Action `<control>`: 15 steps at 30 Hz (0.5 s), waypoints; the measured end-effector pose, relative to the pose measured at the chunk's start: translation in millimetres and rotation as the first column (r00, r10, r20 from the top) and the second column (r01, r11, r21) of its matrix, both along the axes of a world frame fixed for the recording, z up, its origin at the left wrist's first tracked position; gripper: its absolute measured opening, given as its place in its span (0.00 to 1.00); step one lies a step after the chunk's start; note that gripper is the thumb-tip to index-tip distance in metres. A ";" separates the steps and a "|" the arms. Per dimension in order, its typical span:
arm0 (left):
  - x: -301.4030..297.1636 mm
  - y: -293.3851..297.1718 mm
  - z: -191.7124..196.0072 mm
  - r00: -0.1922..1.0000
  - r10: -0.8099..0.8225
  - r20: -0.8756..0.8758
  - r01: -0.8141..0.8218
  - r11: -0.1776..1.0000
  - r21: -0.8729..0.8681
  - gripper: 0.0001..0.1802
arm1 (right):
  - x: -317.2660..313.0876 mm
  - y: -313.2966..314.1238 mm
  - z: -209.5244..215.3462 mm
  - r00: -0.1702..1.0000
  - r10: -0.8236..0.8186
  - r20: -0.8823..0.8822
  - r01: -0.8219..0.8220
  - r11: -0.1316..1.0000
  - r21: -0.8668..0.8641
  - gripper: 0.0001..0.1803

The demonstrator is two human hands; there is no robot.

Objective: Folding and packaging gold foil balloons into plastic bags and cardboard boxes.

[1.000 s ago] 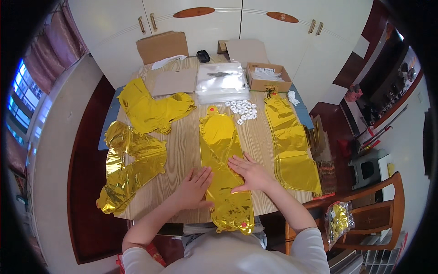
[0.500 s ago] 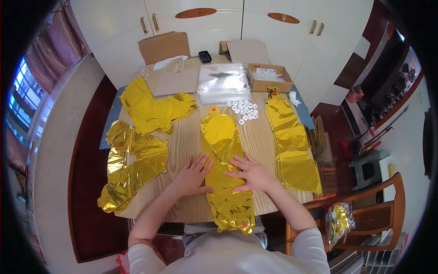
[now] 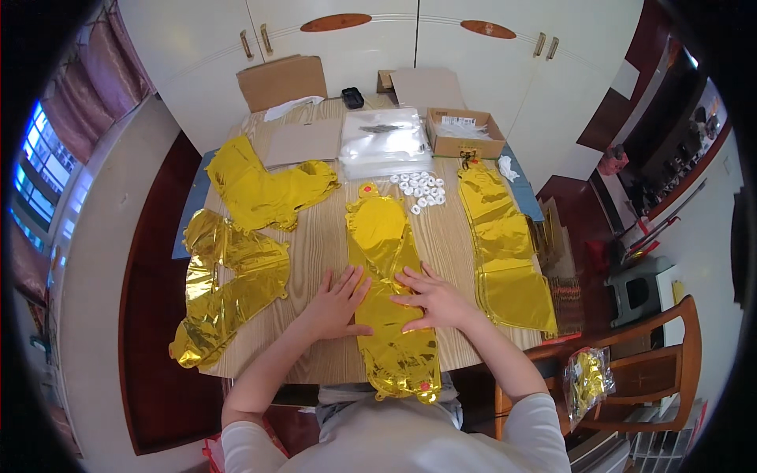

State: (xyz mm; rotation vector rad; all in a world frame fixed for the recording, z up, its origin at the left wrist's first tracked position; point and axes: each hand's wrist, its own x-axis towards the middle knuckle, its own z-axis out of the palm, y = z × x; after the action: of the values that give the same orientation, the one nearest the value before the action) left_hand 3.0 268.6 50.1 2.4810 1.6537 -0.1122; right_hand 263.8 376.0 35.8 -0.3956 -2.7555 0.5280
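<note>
A flat gold foil balloon [image 3: 394, 347] lies lengthwise in front of me, its near end reaching the table's edge. My left hand [image 3: 337, 309] rests with spread fingers along its left side, and my right hand [image 3: 432, 299] lies with spread fingers on its right side. Neither hand grips anything. To the left are two more flat gold foil balloons, a bent one [image 3: 260, 185] farther off and a creased one [image 3: 236, 276] nearer. Another gold foil balloon [image 3: 505, 244] lies on the right. Several white ribbon rolls or rings [image 3: 422, 188] sit beyond the middle balloon.
A stack of clear plastic bags [image 3: 382, 142] lies at the back of the wooden table [image 3: 315, 260]. Beside it stands an open cardboard box [image 3: 465, 146], with cardboard sheets [image 3: 303, 143] to the left. A wooden chair [image 3: 646, 370] at the right holds a bagged gold foil item [image 3: 590, 378].
Almost nothing has changed. Both hands stay spread at the middle balloon, and the view has shifted very slightly.
</note>
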 end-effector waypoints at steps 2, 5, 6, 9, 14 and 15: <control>0.8 0.7 1.9 1.000 0.002 -0.009 -0.002 1.000 -0.018 0.61 | 0.4 0.7 -1.5 1.000 0.003 -0.003 -0.003 1.000 0.006 0.35; 1.3 2.4 3.6 0.999 0.016 -0.027 -0.017 0.999 -0.033 0.65 | 0.1 0.4 -1.3 1.000 0.004 -0.001 -0.004 1.000 0.017 0.35; 1.8 3.3 4.1 0.999 0.022 -0.034 -0.023 0.999 -0.036 0.67 | 0.3 0.0 -1.1 1.000 0.003 0.001 -0.003 1.000 0.021 0.35; 2.1 11.7 7.5 0.996 0.058 -0.060 -0.063 0.995 -0.071 0.69 | 0.6 0.5 -1.0 1.000 0.006 0.001 -0.006 1.000 0.025 0.35; -5.5 37.6 10.0 0.985 0.119 -0.123 -0.130 0.988 -0.086 0.72 | 1.0 0.9 -2.1 1.000 0.007 0.015 -0.008 0.998 0.058 0.35; -8.3 43.6 8.7 0.983 0.133 -0.130 -0.144 0.986 -0.084 0.73 | 0.8 1.1 -1.7 1.000 0.009 0.023 -0.011 0.997 0.071 0.36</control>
State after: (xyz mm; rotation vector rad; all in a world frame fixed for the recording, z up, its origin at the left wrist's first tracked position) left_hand -5.3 312.2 58.7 2.3251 1.8200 -0.3248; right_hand 264.6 377.1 34.1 -0.3732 -2.7899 0.4294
